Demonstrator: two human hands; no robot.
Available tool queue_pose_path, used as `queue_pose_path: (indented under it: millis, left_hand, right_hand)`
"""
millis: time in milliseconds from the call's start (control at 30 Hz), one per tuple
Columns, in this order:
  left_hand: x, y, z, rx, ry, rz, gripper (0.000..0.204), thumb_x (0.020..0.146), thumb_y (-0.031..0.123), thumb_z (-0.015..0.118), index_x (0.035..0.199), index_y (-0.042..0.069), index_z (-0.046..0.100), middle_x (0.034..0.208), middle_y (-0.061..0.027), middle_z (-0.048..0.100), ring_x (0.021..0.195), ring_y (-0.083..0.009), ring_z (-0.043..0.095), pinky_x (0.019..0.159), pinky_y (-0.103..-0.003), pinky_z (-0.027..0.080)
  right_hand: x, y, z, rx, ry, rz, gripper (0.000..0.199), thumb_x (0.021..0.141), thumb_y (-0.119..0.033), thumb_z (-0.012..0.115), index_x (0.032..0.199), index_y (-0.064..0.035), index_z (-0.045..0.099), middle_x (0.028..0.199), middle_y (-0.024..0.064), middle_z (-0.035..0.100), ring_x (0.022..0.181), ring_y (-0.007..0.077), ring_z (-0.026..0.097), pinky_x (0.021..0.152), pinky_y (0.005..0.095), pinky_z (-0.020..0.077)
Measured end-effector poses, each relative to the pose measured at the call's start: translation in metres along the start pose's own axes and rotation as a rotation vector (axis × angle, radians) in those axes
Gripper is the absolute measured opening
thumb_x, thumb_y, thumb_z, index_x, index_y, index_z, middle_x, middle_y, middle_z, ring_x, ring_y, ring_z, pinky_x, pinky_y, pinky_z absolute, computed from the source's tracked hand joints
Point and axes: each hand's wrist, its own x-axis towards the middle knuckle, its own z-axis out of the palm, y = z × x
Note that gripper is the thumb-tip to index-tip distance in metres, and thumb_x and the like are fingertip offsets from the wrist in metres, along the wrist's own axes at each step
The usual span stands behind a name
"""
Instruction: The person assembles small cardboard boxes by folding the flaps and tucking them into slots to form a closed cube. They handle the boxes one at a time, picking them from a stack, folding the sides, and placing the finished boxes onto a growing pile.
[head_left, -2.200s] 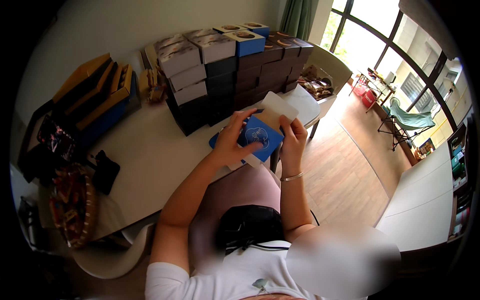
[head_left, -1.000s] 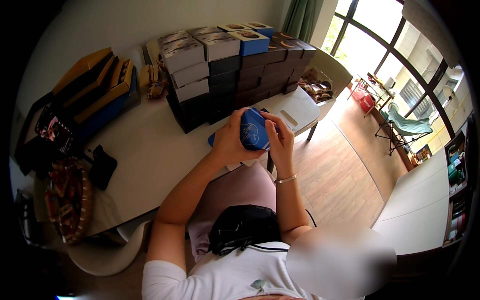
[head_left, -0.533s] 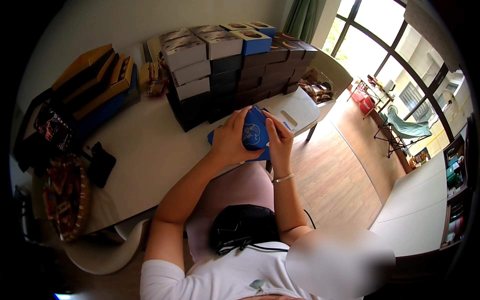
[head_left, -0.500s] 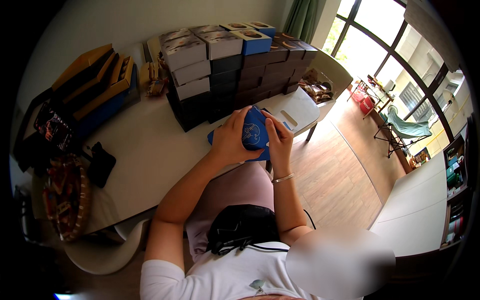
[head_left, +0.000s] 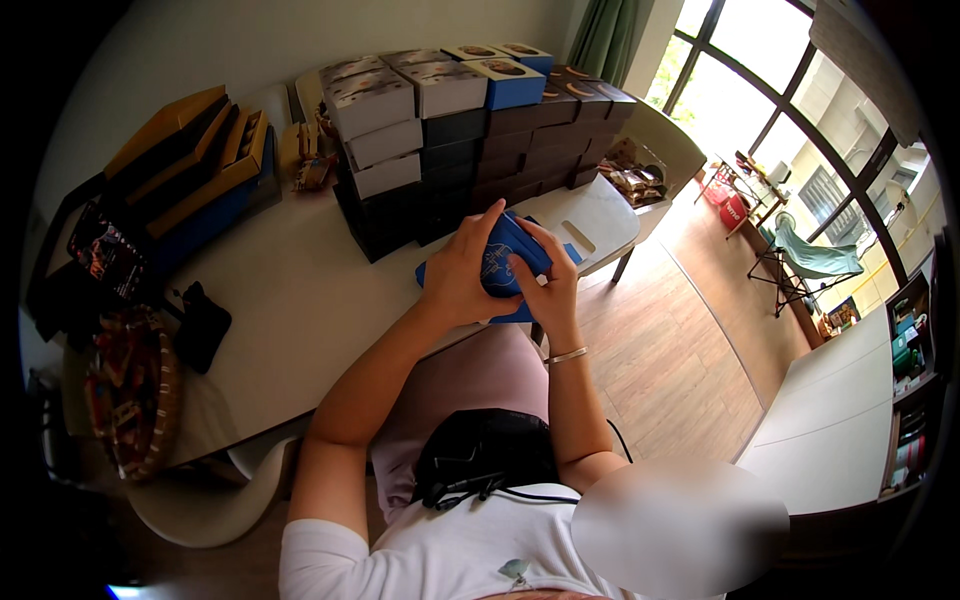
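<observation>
Between my two hands, just above the near edge of the white table point(head_left: 290, 290), is a small blue box point(head_left: 512, 240) with a white line drawing on it. My left hand point(head_left: 460, 275) grips its left side, with the fingers at the far side. On the right side, my right hand point(head_left: 550, 285) holds the box, its thumb pressed on the drawn face. More blue card point(head_left: 515, 313) shows beneath and around the hands; whether it belongs to the same box I cannot tell. Both palms hide much of the box.
Stacked boxes point(head_left: 450, 150) in white, black, brown and blue stand beyond my hands. Open yellow-lined trays point(head_left: 190, 170), a phone-like screen point(head_left: 105, 250), a black pouch point(head_left: 203, 328) and a basket of wrapped snacks point(head_left: 165, 400) are at left. A chair point(head_left: 215, 510) stands at the lower left.
The blue box has tilted slightly in my hands. My right thumb has moved down and left onto its drawn face, and my right fingers have shifted along its edge.
</observation>
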Motion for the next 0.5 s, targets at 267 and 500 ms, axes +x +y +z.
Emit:
queue_pose_path:
  millis: [267,500]
  left_hand:
    - [0.001,0.000,-0.002,0.003,0.022,0.049,0.110,0.052,0.031,0.082,0.150,0.015,0.036,0.128,-0.0109,0.052,0.101,-0.0300,0.066,0.072,-0.038,0.059]
    - [0.001,0.000,-0.003,-0.046,0.061,0.066,0.097,0.053,0.029,0.083,0.139,0.013,0.043,0.129,-0.0113,0.051,0.100,-0.0317,0.066,0.070,-0.039,0.059]
  right_hand:
    - [0.003,-0.010,-0.003,-0.182,-0.059,-0.134,0.047,0.081,-0.008,0.074,0.125,-0.0028,0.059,0.123,0.0171,0.063,0.110,0.0321,0.063,0.090,0.0381,0.0531]
    - [0.004,-0.012,-0.002,-0.158,-0.045,-0.133,0.043,0.082,-0.010,0.074,0.123,-0.0040,0.063,0.123,0.0162,0.063,0.110,0.0316,0.064,0.090,0.0373,0.0532]
